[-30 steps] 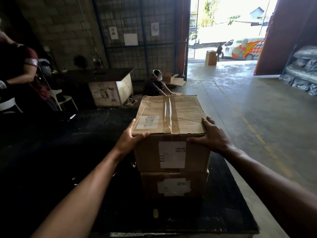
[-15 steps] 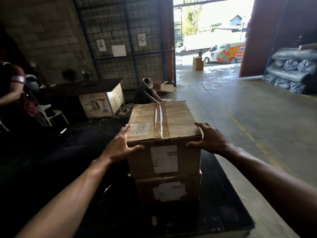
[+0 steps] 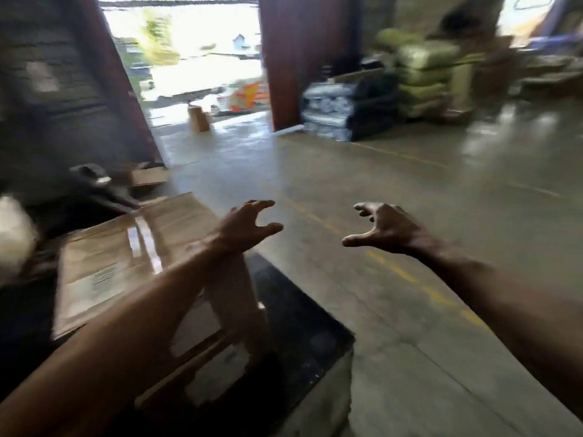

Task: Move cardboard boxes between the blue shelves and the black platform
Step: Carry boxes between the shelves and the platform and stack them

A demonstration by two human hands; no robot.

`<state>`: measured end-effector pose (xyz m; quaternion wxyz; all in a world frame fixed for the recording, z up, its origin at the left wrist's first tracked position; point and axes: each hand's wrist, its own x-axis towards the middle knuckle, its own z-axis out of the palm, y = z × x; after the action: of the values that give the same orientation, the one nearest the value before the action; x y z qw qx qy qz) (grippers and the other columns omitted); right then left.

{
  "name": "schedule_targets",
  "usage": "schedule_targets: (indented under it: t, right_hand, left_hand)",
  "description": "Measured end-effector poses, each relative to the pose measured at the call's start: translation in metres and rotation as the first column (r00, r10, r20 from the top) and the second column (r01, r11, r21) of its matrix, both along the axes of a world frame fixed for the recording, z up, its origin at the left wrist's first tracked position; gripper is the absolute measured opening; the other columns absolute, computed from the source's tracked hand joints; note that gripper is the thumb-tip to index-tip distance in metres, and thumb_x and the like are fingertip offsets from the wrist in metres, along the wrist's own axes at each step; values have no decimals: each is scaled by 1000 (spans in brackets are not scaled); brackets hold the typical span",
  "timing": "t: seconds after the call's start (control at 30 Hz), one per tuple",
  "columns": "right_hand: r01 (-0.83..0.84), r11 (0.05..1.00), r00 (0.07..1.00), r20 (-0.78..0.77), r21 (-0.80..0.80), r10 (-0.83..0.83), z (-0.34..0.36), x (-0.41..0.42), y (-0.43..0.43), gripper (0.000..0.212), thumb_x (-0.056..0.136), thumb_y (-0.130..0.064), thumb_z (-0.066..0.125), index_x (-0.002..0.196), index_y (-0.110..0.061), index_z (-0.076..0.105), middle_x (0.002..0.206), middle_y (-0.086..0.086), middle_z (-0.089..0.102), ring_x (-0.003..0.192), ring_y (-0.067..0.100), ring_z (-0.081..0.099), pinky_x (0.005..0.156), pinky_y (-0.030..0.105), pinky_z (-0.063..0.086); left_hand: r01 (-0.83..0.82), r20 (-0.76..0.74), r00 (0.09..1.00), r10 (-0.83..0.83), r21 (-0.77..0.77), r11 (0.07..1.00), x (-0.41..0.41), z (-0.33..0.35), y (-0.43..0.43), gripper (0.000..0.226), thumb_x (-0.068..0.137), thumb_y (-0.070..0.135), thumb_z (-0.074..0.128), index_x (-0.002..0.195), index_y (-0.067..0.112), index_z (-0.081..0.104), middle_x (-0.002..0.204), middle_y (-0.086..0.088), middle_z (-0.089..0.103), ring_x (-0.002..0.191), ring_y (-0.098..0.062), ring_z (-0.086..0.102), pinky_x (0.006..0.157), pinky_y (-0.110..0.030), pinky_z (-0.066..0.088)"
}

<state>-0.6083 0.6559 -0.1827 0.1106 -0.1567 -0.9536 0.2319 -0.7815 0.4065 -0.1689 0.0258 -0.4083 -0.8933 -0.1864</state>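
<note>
The picture is blurred by motion. A taped cardboard box (image 3: pixel 126 263) sits on top of a second cardboard box (image 3: pixel 214 367), both on the black platform (image 3: pixel 303 313) at lower left. My left hand (image 3: pixel 246 227) hovers past the top box's right edge with fingers spread and loosely curved, holding nothing. My right hand (image 3: pixel 388 228) hangs over the concrete floor to the right, fingers spread, also holding nothing. Neither hand touches a box. The blue shelves are not in view.
A concrete floor (image 3: pixel 410 190) with a yellow line stretches right and ahead. Stacked sacks (image 3: pixel 422 77) and wrapped bundles (image 3: pixel 334 115) stand at the back right. A small box (image 3: pixel 198 118) sits in the open doorway. A person (image 3: pixel 94 187) crouches beyond the platform.
Both hands have let go of the top box and pulled away to the right. The view has swung right, so the stack now lies at lower left.
</note>
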Motion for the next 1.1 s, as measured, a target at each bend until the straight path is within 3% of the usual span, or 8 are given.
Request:
schedule_targets:
  t: [0.13, 0.27, 0.43, 0.57, 0.73, 0.9, 0.97, 1.1]
  right_hand:
    - [423, 904, 903, 111, -58, -415, -35, 118, 27, 101, 64, -65, 77, 146, -17, 42, 142, 2, 54, 130, 22, 51, 101, 34, 43]
    - [774, 633, 632, 126, -36, -765, -55, 251, 4, 101, 66, -66, 75, 146, -13, 42, 139, 6, 57, 126, 25, 54, 97, 34, 45]
    - [952, 300, 297, 55, 60, -953, -28, 392, -78, 83, 67, -62, 76, 128, -10, 57, 123, 14, 65, 115, 30, 60, 84, 33, 46]
    - [995, 61, 63, -25, 78, -998, 14, 474, -159, 86, 73, -51, 79, 140, -9, 47, 139, 12, 55, 128, 26, 51, 105, 34, 39]
    - [968, -207, -184, -162, 141, -969, 53, 546, -254, 70, 73, -56, 74, 129, -18, 57, 127, 2, 63, 116, 20, 59, 94, 31, 46]
    - [870, -449, -390, -270, 205, -880, 82, 596, -354, 51, 73, -52, 70, 113, -21, 63, 112, 3, 70, 104, 25, 65, 86, 38, 52]
    - [809, -550, -464, -351, 206, -813, 92, 608, -389, 46, 74, -45, 73, 113, -24, 63, 112, 0, 68, 103, 23, 65, 86, 38, 52]
    - [677, -657, -509, -434, 332, -744, 101, 616, -434, 51, 78, -40, 70, 125, -22, 57, 115, -2, 56, 110, 19, 55, 91, 35, 49]
  left_hand:
    - [283, 64, 956, -287, 62, 957, 29, -32, 96, 60, 86, 53, 66, 138, 26, 55, 139, -5, 57, 129, -25, 52, 103, -37, 42]
    - [560, 140, 808, -572, 120, 820, 108, -54, 174, 59, 85, 53, 68, 138, 29, 54, 138, -2, 59, 128, -23, 54, 101, -41, 46]
    - [809, 201, 527, -826, 177, 560, 253, -50, 218, 69, 82, 61, 64, 142, 31, 48, 142, 0, 55, 127, -23, 54, 101, -42, 46]
    - [928, 173, 252, -952, 236, 289, 385, -26, 227, 67, 84, 54, 68, 141, 25, 50, 139, -3, 58, 126, -24, 56, 101, -39, 46]
    - [948, 91, -63, -994, 318, -31, 533, 7, 191, 87, 68, 77, 49, 126, 13, 63, 120, -10, 69, 110, -27, 65, 91, -42, 51]
    - [855, 103, -346, -933, 445, -267, 658, 36, 121, 71, 76, 67, 58, 131, 21, 60, 123, -2, 68, 116, -18, 62, 96, -34, 49]
    - [789, 124, -440, -889, 526, -318, 699, 46, 96, 65, 77, 64, 64, 125, 20, 60, 118, -1, 69, 114, -17, 63, 95, -37, 50]
    - [636, 191, -473, -860, 749, -184, 746, 61, 67, 51, 79, 55, 71, 106, 17, 51, 95, 3, 65, 95, -20, 64, 82, -33, 49]
